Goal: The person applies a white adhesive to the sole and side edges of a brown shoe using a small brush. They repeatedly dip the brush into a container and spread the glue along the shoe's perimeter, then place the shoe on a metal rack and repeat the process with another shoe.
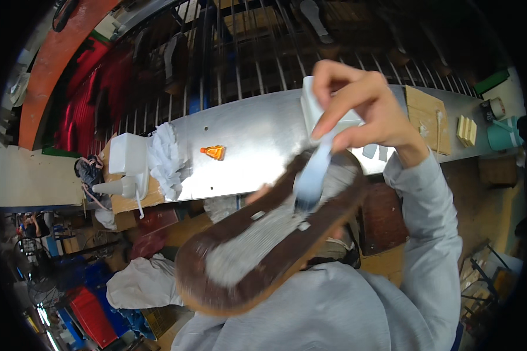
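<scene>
A dark brown shoe [196, 254], its underside facing up, is held tilted in front of my body. A pale grey-white strip fills the middle of its underside, with small white bits along the edges. My right hand [366, 111] pinches the light handle of a brush [313, 175], whose dark bristle end touches the strip. Motion blurs the brush a little. Mostly hidden behind the shoe, my left hand [259, 193] supports it from beneath; only fingertips show. Just behind my right hand stands a white container [346, 120] on the metal bench.
The metal bench [240, 126] carries a small orange bottle [215, 152], crumpled white cloth [165, 158], a white nozzle bottle [129, 158], cardboard [424, 114], yellowish blocks [466, 130] and a teal mug [502, 136]. Beyond it, a rack of bars [237, 70] bears several dark shoes.
</scene>
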Demonstrator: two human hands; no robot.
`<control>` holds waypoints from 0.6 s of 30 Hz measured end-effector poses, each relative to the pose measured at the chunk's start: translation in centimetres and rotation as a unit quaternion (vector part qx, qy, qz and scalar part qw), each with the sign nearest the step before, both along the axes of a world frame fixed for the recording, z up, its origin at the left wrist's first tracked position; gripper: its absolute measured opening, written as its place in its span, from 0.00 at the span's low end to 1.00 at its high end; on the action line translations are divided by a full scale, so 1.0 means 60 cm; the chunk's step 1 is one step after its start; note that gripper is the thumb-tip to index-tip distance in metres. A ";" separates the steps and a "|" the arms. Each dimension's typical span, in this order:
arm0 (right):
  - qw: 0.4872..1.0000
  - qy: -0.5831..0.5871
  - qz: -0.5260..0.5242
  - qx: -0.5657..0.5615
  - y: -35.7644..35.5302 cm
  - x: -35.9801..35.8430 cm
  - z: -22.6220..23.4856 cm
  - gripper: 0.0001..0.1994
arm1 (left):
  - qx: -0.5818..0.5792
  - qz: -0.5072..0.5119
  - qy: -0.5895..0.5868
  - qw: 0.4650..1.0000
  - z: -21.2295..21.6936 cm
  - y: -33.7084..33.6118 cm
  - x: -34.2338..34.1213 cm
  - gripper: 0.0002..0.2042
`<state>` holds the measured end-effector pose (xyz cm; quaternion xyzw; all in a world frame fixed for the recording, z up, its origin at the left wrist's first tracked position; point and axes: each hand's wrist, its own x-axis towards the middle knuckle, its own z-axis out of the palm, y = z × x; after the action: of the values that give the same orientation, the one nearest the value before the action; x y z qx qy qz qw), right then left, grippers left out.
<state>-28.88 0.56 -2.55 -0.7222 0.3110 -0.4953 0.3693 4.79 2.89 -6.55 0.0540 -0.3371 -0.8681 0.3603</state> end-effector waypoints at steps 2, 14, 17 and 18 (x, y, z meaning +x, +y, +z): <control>0.989 -0.031 -0.147 -0.002 0.041 -0.032 -0.010 0.10 | -0.049 0.094 0.082 0.991 0.011 -0.028 0.029 0.51; 0.777 0.428 -0.461 -0.005 0.173 -0.034 -0.171 0.10 | -0.160 0.226 0.219 0.936 0.099 -0.134 0.017 0.64; 0.768 0.406 -0.496 -0.009 0.183 -0.030 -0.179 0.09 | -0.222 0.124 0.263 0.931 0.120 -0.154 -0.017 0.64; 0.767 0.404 -0.499 -0.003 0.189 -0.028 -0.181 0.09 | -0.233 0.204 0.216 0.926 0.123 -0.157 -0.025 0.64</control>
<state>-30.56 11.91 -13.41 -0.6001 0.7462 -0.2732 -0.0920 3.31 -6.52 0.86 -0.1528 -0.4261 -0.6636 0.5956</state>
